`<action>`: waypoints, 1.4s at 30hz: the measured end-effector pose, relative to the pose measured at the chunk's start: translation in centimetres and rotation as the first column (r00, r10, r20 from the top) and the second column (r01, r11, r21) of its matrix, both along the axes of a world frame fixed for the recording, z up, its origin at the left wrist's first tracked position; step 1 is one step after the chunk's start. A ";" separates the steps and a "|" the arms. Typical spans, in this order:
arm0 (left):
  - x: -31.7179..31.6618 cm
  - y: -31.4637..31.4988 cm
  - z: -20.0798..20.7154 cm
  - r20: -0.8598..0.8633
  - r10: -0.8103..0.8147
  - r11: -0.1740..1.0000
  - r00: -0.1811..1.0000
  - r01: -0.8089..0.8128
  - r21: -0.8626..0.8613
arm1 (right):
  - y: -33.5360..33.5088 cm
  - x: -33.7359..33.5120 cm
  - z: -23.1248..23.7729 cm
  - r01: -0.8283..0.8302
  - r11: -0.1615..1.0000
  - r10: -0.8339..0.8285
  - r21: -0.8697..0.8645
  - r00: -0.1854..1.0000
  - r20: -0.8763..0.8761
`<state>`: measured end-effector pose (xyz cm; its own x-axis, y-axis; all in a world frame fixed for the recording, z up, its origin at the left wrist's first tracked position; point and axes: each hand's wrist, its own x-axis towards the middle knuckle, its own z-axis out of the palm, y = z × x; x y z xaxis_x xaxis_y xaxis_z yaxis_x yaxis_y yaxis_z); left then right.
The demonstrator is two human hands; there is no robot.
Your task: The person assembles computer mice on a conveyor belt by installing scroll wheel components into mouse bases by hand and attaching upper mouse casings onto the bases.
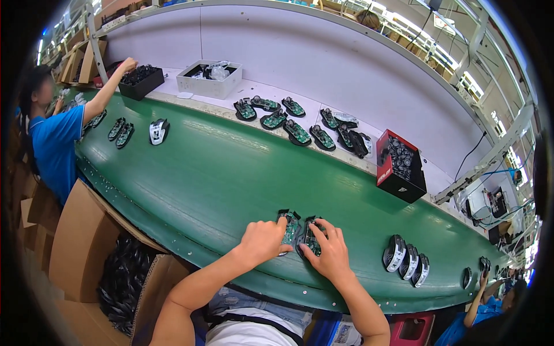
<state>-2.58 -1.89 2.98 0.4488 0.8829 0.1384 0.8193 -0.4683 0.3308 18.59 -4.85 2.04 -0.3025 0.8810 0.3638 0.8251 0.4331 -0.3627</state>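
Two half-built computer mice, black bases with green circuit boards, lie side by side on the green conveyor belt in front of me. My left hand (262, 239) grips the left mouse base (289, 229) between its fingers and thumb. The right mouse base (312, 236) is held by my right hand (329, 247), with its fingers over the far end and its thumb at the near side. Both bases rest flat, a narrow gap apart, and my hands partly cover them.
More mouse bases (298, 132) lie along the far ledge beside a red-and-black box (383, 167) of small dark parts. White-sided mice (395, 254) stand at right on the belt (219, 173). A carton (86, 236) of black parts sits lower left. A co-worker (57, 130) reaches into a black bin (141, 87).
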 end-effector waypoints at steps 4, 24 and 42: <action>0.1 0.6 0.0 0.004 -0.036 0.999 0.999 0.036 0.019 | -0.1 0.5 0.1 -0.036 0.999 0.035 -0.030 0.998 -0.045; -0.1 4.0 -0.1 0.084 -0.066 0.982 0.994 0.079 -0.170 | -1.1 2.1 0.6 -0.081 0.992 0.073 -0.098 0.994 -0.080; 0.3 8.2 -3.9 0.895 0.247 0.941 0.371 0.130 -0.314 | 23.9 3.7 1.4 -0.022 0.995 0.009 0.096 0.990 0.142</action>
<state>-2.33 6.32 -0.92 0.1541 0.9735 0.1687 -0.0615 -0.1610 0.9850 22.34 19.09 3.41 -0.3702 0.8382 0.4004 0.8580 0.4738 -0.1985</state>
